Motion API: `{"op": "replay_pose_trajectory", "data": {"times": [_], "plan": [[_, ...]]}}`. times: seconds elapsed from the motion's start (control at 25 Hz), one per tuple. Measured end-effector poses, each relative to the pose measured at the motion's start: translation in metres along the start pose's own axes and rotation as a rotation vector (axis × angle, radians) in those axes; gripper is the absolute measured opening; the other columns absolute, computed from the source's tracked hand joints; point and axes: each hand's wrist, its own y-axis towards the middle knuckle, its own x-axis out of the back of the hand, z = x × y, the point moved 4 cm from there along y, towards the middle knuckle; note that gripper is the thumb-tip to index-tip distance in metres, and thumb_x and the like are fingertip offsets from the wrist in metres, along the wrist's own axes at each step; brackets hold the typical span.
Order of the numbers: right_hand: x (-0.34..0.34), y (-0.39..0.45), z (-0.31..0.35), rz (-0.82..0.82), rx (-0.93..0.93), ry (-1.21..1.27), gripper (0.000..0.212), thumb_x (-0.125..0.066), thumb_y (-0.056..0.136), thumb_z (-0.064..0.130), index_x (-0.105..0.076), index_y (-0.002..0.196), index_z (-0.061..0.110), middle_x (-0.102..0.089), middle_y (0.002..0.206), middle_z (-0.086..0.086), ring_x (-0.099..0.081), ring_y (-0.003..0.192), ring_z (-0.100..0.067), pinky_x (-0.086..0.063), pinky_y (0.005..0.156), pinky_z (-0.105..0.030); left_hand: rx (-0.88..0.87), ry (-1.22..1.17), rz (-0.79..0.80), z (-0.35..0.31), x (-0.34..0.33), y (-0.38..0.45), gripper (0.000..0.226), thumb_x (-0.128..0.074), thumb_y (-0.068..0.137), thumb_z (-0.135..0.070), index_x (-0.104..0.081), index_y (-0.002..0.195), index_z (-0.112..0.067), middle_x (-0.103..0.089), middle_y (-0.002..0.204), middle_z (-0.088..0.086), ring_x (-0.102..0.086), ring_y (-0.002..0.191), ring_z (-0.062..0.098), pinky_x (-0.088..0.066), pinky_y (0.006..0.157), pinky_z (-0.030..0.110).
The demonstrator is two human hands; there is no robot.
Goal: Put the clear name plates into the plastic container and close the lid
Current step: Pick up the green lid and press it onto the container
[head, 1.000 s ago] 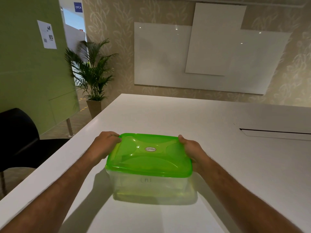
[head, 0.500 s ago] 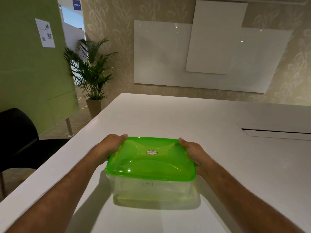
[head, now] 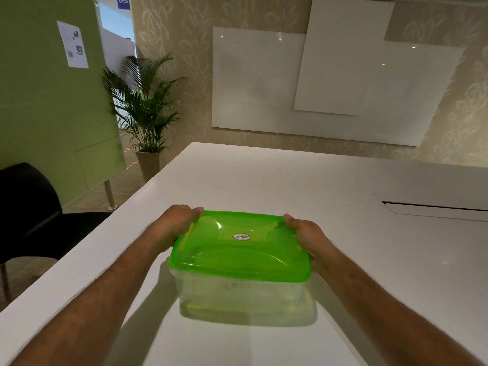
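- On the white table (head: 264, 180), near its front edge, stands the clear plastic container (head: 237, 297) with the green lid (head: 237, 249) seated on top.
- Left hand (head: 174, 225): clasps the left end of the lid, thumb over the far left corner.
- Right hand (head: 306, 233): clasps the right end of the lid, thumb on the far right corner.
- Lid: an oval label (head: 241, 236) sits at its centre.
- Container wall: translucent; the name plates cannot be made out through it.
- Background: a potted palm (head: 144, 109) stands by the green partition (head: 47, 114); a black chair (head: 29, 207) is at the left; white boards (head: 330, 83) hang on the far wall.
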Motion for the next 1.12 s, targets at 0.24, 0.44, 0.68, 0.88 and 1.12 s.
{"op": "replay_pose_trajectory", "data": {"times": [0.24,0.44,0.68,0.88,1.12], "plan": [[0.014,-0.023,0.022,-0.289,0.738,-0.491,0.019,-0.066,0.090,0.032,-0.071,0.104,0.021,-0.073,0.100,0.009,-0.066,0.099,-0.009,-0.049,0.091,-0.029,-0.008,-0.040,-0.019,-0.002,0.000,-0.004,0.035,-0.061,0.095,-0.036,-0.053,0.073,-0.009,-0.052,0.072,0.010,-0.051,0.060,0.026,-0.043,0.062,0.030],[0.013,-0.066,0.005,0.169,1.176,-0.858,0.047,-0.048,0.094,0.057,-0.066,0.123,0.025,-0.067,0.125,0.009,-0.060,0.121,-0.009,-0.045,0.104,-0.036,-0.018,-0.030,-0.059,-0.001,0.000,-0.004,0.037,-0.062,0.094,-0.036,-0.052,0.070,-0.009,-0.052,0.071,0.009,-0.052,0.063,0.027,-0.041,0.062,0.030],[0.007,-0.075,-0.012,0.207,1.452,-1.265,0.061,-0.060,0.088,0.060,-0.055,0.137,0.025,-0.056,0.142,-0.002,-0.047,0.136,-0.023,-0.038,0.108,-0.055,-0.343,0.121,-0.303,-0.018,0.008,-0.026,0.033,-0.069,0.087,-0.044,-0.069,0.085,-0.011,-0.067,0.086,0.000,-0.061,0.083,0.019,-0.044,0.075,0.032],[0.009,-0.076,-0.014,0.213,1.445,-1.240,0.058,-0.058,0.089,0.059,-0.055,0.136,0.025,-0.056,0.141,-0.002,-0.045,0.137,-0.022,-0.035,0.109,-0.059,-0.885,-0.035,-0.091,0.014,0.016,-0.080,0.045,-0.052,0.092,-0.049,-0.077,0.094,-0.011,-0.075,0.106,0.005,-0.064,0.114,0.020,-0.047,0.101,0.044],[0.009,-0.076,-0.015,0.181,1.492,-1.250,0.057,-0.055,0.091,0.058,-0.054,0.136,0.023,-0.058,0.139,-0.003,-0.049,0.134,-0.024,-0.038,0.106,-0.058,-1.227,0.375,-0.059,0.044,0.023,-0.105,0.064,-0.067,0.086,-0.047,-0.060,0.129,0.000,-0.058,0.140,0.011,-0.047,0.138,0.029,-0.036,0.112,0.057]]}}
